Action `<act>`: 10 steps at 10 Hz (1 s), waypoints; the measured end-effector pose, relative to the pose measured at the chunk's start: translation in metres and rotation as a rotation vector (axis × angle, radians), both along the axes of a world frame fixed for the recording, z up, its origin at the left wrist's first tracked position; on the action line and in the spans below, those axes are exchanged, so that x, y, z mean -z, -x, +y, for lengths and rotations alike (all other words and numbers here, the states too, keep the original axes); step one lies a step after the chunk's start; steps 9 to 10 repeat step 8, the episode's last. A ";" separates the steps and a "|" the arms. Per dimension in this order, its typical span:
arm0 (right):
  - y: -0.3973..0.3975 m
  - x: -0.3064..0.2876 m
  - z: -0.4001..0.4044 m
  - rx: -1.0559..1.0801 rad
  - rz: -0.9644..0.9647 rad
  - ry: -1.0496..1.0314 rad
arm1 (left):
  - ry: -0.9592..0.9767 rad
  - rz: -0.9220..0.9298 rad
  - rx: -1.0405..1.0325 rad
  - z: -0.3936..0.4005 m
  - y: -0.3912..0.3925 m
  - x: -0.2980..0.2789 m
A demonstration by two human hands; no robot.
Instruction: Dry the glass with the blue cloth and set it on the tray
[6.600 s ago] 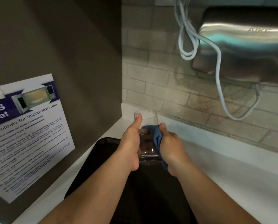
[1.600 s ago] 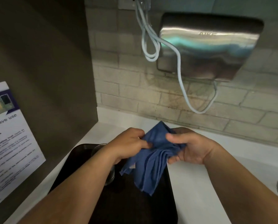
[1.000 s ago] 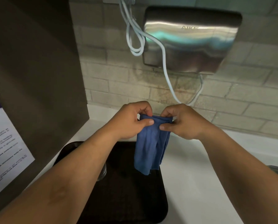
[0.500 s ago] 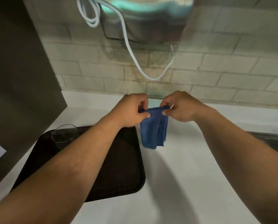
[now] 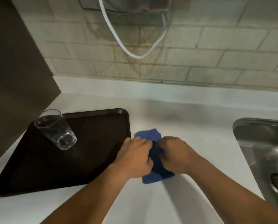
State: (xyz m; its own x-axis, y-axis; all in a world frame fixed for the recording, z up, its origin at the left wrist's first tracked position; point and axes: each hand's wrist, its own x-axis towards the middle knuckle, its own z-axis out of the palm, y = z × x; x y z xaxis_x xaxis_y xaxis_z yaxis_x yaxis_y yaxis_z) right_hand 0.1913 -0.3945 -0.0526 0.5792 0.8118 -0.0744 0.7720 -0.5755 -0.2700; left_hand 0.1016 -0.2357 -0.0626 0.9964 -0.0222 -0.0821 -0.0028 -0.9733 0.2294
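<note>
A clear glass (image 5: 56, 130) stands upright at the far left of the dark tray (image 5: 93, 126), with no hand on it. The folded blue cloth (image 5: 148, 135) lies on the white counter just right of the tray. My left hand (image 5: 133, 156) and my right hand (image 5: 175, 152) both rest on the cloth with fingers curled into it, covering its middle. Only the cloth's far end and near corner show.
A steel sink (image 5: 264, 152) sits at the right edge. A tiled wall (image 5: 199, 62) with a hanging white cable (image 5: 119, 41) runs behind the counter. A dark panel (image 5: 14, 70) rises to the left of the tray.
Both hands have come down with the cloth from mid-air to the counter right of the tray. The glass stays on the tray. The view has tilted downward.
</note>
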 end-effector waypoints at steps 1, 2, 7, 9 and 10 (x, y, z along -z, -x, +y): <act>-0.002 0.024 0.022 -0.044 -0.066 0.080 | -0.191 0.346 -0.066 -0.004 -0.020 0.007; -0.003 0.049 0.030 -0.049 0.049 0.204 | -0.237 0.434 -0.074 -0.008 -0.030 0.024; -0.018 0.072 0.035 0.001 0.036 0.121 | -0.240 0.392 -0.062 0.003 -0.047 0.041; -0.022 0.047 0.045 0.063 0.014 0.100 | -0.077 0.335 -0.047 0.017 -0.050 0.016; -0.022 0.047 0.045 0.063 0.014 0.100 | -0.077 0.335 -0.047 0.017 -0.050 0.016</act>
